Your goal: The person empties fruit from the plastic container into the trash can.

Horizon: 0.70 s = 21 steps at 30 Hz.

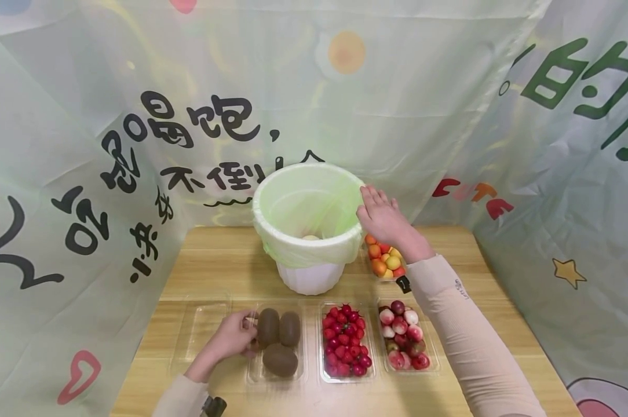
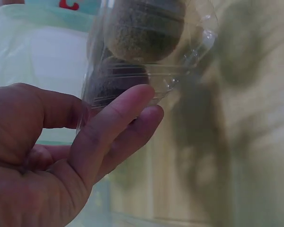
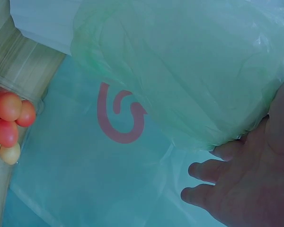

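My left hand (image 1: 233, 336) grips the side of a clear plastic box of kiwis (image 1: 280, 364), thumb on one side and fingers on the other. The left wrist view shows its clear wall (image 2: 196, 52) pinched by the hand, with brown kiwis (image 2: 144, 35) inside and shadows on the wood beyond. My right hand (image 1: 383, 217) rests at the right rim of a white bin (image 1: 306, 279), fingers extended. Its fingertips (image 3: 196, 195) reach past the pale green bag (image 3: 180, 80) that lines the bin and folds over its rim. A pale round thing (image 1: 310, 237) lies inside the bin.
On the wooden table (image 1: 215, 249) stand a clear box (image 1: 196, 327) at left, a box of red berries (image 1: 345, 341) and a box of pink-white fruit (image 1: 402, 336). Orange and yellow fruit (image 1: 384, 260) sit behind, under my right forearm. Printed cloth (image 1: 408, 104) surrounds the table.
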### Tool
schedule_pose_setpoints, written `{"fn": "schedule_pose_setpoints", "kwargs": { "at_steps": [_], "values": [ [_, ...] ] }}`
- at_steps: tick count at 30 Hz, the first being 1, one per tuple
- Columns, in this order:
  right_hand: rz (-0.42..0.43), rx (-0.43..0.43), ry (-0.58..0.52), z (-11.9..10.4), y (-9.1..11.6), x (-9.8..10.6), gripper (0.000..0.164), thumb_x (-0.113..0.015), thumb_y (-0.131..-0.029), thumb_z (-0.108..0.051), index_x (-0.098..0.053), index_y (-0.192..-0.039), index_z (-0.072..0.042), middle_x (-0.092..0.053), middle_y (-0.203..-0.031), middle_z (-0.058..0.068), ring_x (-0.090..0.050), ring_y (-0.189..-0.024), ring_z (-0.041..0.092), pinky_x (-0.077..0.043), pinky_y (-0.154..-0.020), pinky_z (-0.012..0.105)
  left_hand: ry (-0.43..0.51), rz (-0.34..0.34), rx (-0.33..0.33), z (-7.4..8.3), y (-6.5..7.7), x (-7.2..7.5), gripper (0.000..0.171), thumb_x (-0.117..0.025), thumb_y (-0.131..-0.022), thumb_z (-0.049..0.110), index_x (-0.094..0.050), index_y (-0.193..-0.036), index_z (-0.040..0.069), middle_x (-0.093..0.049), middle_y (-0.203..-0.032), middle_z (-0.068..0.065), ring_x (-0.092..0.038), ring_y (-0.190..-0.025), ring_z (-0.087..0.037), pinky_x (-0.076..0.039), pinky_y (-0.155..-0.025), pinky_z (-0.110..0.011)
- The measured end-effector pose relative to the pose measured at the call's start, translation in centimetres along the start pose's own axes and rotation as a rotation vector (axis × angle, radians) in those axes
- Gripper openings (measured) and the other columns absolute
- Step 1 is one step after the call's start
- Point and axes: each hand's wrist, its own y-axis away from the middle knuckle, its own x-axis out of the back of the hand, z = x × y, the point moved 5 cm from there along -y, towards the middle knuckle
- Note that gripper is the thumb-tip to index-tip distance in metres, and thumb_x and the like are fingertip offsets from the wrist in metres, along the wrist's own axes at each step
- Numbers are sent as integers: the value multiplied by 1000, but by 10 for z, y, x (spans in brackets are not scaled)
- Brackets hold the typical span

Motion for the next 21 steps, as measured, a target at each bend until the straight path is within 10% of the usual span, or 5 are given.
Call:
{"fn": "schedule_pose_setpoints", "kwargs": {
  "at_steps": [21],
  "values": [
    [2, -2, 0, -1, 0, 0, 70, -14, -110, -39, -5, -169, -4, -2, -178, 19, -1, -164, 46, 0, -130, 68, 11, -47, -59, 92, 8, 22, 47, -54, -93, -6, -54, -139, -16, -68, -87, -16, -72, -71, -21, -66, -61, -41]
  ]
}}
